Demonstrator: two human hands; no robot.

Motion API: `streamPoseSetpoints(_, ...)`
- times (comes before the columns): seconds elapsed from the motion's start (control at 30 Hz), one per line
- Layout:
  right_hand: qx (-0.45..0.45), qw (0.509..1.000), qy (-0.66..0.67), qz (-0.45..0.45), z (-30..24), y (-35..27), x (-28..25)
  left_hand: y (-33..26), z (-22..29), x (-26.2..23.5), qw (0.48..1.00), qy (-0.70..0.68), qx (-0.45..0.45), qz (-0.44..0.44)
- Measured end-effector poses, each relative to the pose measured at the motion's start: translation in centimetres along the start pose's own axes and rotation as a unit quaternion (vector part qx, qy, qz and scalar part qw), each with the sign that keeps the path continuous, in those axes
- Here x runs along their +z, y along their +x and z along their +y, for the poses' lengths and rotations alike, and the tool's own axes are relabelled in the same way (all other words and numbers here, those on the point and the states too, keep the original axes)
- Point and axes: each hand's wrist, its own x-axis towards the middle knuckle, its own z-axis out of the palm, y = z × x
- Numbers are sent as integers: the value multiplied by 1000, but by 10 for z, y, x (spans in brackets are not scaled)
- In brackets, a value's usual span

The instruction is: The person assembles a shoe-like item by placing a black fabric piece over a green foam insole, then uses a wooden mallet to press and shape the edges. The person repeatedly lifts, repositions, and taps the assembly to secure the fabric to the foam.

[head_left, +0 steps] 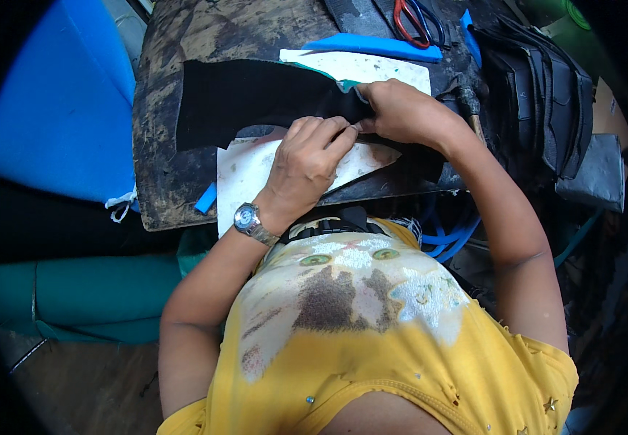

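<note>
We pinch the flat black fabric piece [256, 98] between both hands: left hand [306, 163] at six o'clock, right hand [401, 112] at three, over the dark, stained bench [161, 181]. We judge we're folding its edge; next needs firm pressing.

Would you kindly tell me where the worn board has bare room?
Bare: the worn board left of the black fabric. Crowded: both hands, left and right, at centre; scissors and stacked black pieces at right.
</note>
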Motion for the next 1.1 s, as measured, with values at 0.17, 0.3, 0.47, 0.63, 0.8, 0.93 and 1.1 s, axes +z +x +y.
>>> streamPoseSetpoints(0.17,51,999,7,15,12,-5,4,2,2,3,1000,29,5,-7)
streamPoseSetpoints(0.3,-11,977,186,103,27,-28,15,4,2,3,999,46,6,-6)
streamPoseSetpoints(0.47,-118,916,325,203,25,-41,43,4,-4,-4,999,37,16,-18)
streamPoseSetpoints(0.63,-79,949,267,146,24,-13,40,-2,-11,-15,997,60,7,-44)
streamPoseSetpoints(0.8,-42,963,240,114,22,7,30,-2,-9,-13,995,90,9,-48)
streamPoseSetpoints(0.93,-44,968,218,116,20,11,30,1,-3,-9,999,19,-5,-34)
streamPoseSetpoints(1.1,-6,983,162,85,17,9,24,-1,3,-3,1000,-6,-18,-18)
